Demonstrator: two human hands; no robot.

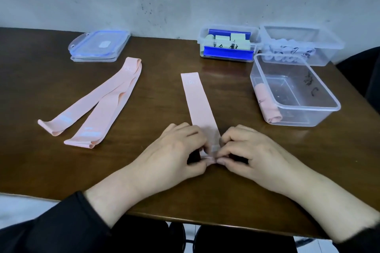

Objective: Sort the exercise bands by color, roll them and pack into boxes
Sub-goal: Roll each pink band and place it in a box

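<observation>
Head: hands [174, 150] hide band [198, 100] end.

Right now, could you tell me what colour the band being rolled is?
Pale pink band, seen in the head view.

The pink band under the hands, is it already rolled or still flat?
Mostly flat. The pink band lies stretched on the table; only its near end is curled, pinched by the left hand and right hand.

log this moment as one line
step: rolling | left hand + right hand: pinch near end of pink band | nearest box: one pink roll | two pink bands waiting
</observation>
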